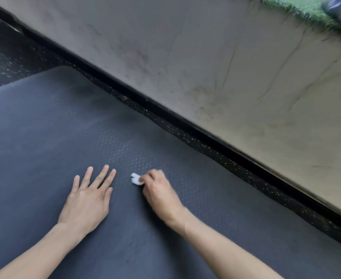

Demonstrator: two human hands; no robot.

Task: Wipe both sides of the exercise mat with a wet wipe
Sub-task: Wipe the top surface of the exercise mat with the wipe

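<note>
**Wipe pressed to the mat, left hand flat beside it**

Nearest to me, both bare forearms reach in from the near edge over the exercise mat (44,127), a dark grey-blue sheet with a fine dotted texture that fills the near and left part of the view. My left hand (87,200) lies flat on the mat, palm down, fingers straight and spread, holding nothing. Just to its right, apart from it, my right hand (157,192) has its fingers curled around a small bunched white wet wipe (136,179), which sticks out from the fingertips on the left and touches the mat.

Beyond the mat's far and right edges runs black speckled floor (185,135), then a plain black strip (165,109) running diagonally. Farther off is a pale, scuffed surface (206,57). At the far right corner sits a blurred patch of green turf (306,9).
</note>
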